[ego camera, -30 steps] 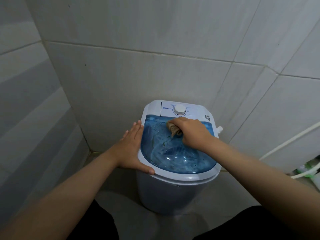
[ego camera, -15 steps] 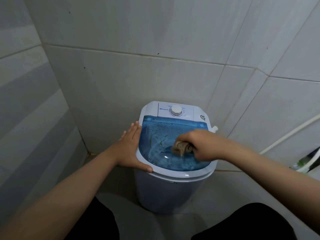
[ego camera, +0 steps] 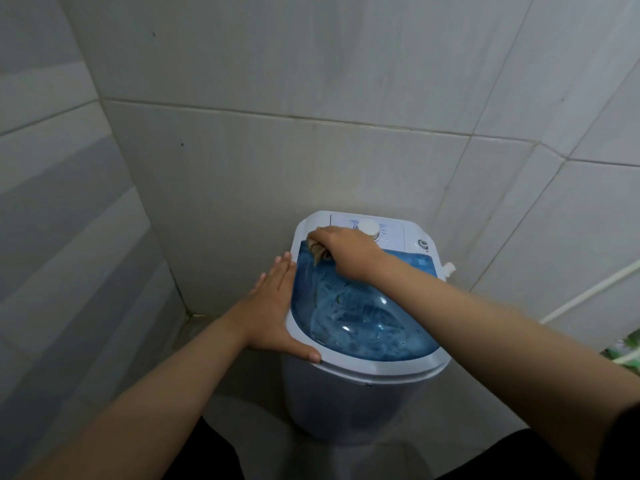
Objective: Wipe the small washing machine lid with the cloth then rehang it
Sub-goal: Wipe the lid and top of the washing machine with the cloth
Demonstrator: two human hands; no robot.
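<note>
A small white washing machine stands in a tiled corner, its see-through blue lid wet and streaked. My right hand is closed on a bunched brown cloth and presses it on the lid's far left corner, just in front of the white dial. My left hand lies flat against the machine's left rim, fingers together and thumb hooked over the front edge. Most of the cloth is hidden inside my fist.
Tiled walls close in behind and on the left of the machine. A white hose runs along the right wall, and something green and white shows at the right edge. A white spout juts from the machine's right side.
My right hand with the cloth swept from the lid's near right part up to its far left corner. The left hand has stayed on the rim. The view has shifted slightly.
</note>
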